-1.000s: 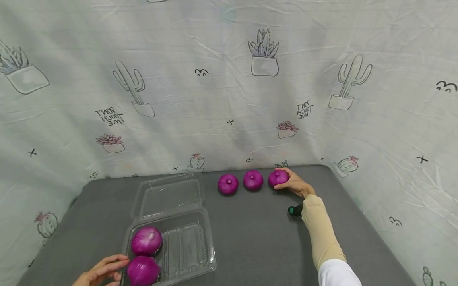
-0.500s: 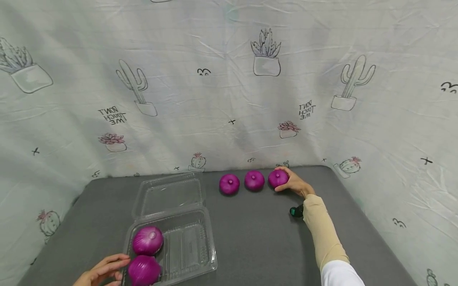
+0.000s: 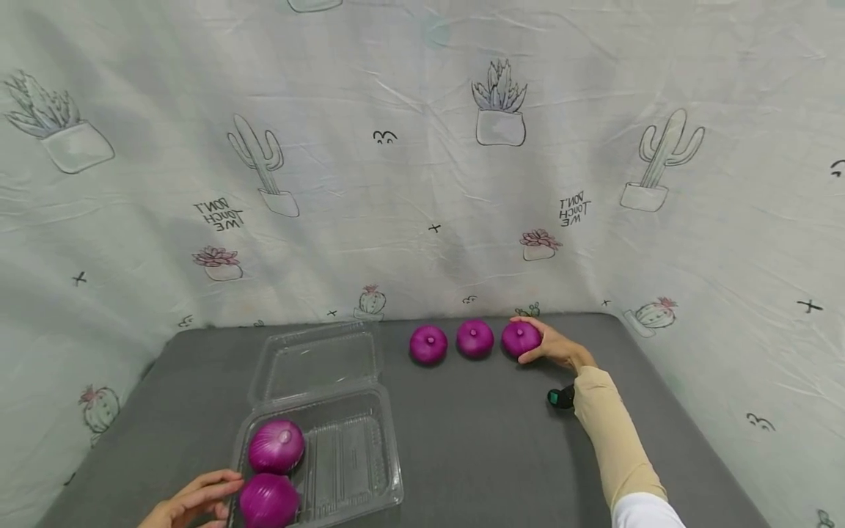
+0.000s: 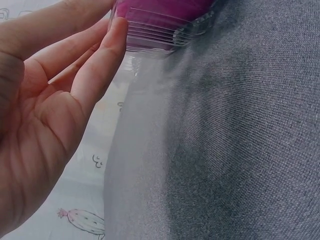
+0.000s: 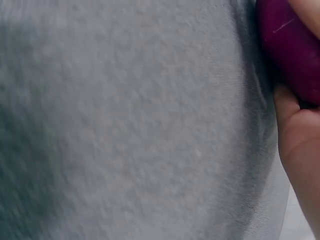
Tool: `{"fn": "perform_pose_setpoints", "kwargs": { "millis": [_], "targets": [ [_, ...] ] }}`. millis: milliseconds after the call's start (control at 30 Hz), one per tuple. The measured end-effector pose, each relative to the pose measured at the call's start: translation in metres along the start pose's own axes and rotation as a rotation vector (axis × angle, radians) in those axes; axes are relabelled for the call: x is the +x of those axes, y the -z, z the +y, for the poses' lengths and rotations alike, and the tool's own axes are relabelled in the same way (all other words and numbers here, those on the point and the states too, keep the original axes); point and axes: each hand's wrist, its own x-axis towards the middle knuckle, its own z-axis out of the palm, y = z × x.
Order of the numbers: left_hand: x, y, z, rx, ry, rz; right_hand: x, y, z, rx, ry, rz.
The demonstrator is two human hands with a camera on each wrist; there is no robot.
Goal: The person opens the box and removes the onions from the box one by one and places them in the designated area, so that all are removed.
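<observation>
At the back right of the table my right hand (image 3: 556, 346) grips a red onion (image 3: 518, 337), fingers behind it and thumb at the front. In the right wrist view the onion (image 5: 292, 47) fills the top right corner beside the thumb. My left hand (image 3: 191, 501) touches the left wall of a clear plastic container (image 3: 391, 440) with its fingertips. The left wrist view shows those fingers (image 4: 100, 65) at the ribbed wall, with purple behind it. Inside the container, two red onions, one farther (image 3: 273, 444) and one nearer (image 3: 267, 502), sit along the left side.
Two more red onions, a left one (image 3: 428, 345) and a right one (image 3: 474, 339), stand in a row with the gripped one. The container's lid (image 3: 317, 359) lies folded back. A cactus-print cloth (image 3: 429, 183) hangs around the grey table (image 3: 475, 440).
The head view has shifted slightly, so everything sits a little farther right. Both hands keep their places at the container and the onion.
</observation>
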Motion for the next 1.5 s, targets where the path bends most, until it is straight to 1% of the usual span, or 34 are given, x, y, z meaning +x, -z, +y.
{"fn": "perform_pose_setpoints", "kwargs": {
  "millis": [100, 167, 333, 433, 600, 700, 833, 1000, 1167, 1200, 1300, 1400, 1500],
  "targets": [
    [-0.001, 0.000, 0.000, 0.015, 0.021, 0.006, -0.003, 0.001, 0.000, 0.007, -0.018, -0.023],
    [-0.001, -0.001, 0.000, 0.025, 0.039, 0.018, -0.005, 0.002, 0.000, 0.010, -0.011, -0.038],
    [0.000, -0.003, -0.001, 0.041, 0.032, 0.034, -0.009, 0.006, 0.003, 0.023, -0.009, -0.076],
    [0.000, -0.003, 0.000, 0.023, 0.040, 0.033, -0.011, 0.009, 0.004, 0.024, -0.016, -0.097],
    [0.000, -0.004, 0.005, -0.049, 0.119, 0.042, -0.012, 0.012, 0.003, 0.021, -0.022, -0.122],
    [0.000, -0.003, 0.007, -0.070, 0.138, 0.034, -0.012, 0.013, 0.001, 0.023, -0.017, -0.126],
    [0.001, -0.003, 0.009, -0.077, 0.137, 0.028, -0.012, 0.015, 0.000, 0.032, 0.009, -0.130],
    [0.002, -0.003, 0.011, -0.084, 0.159, 0.037, -0.014, 0.020, 0.001, 0.086, 0.023, -0.136],
    [0.003, -0.003, 0.012, -0.108, 0.165, 0.032, -0.016, 0.023, -0.002, 0.101, 0.004, -0.128],
    [0.003, -0.003, 0.012, -0.104, 0.158, 0.030, -0.016, 0.024, -0.002, 0.102, -0.001, -0.127],
    [0.003, -0.004, 0.012, -0.053, 0.142, 0.042, -0.016, 0.025, -0.002, 0.106, -0.011, -0.118],
    [0.003, -0.005, 0.011, -0.031, 0.138, 0.052, -0.017, 0.027, -0.002, 0.109, -0.016, -0.107],
    [0.003, -0.005, 0.011, -0.065, 0.136, 0.042, -0.019, 0.028, -0.002, 0.115, -0.021, -0.104]
  ]
}}
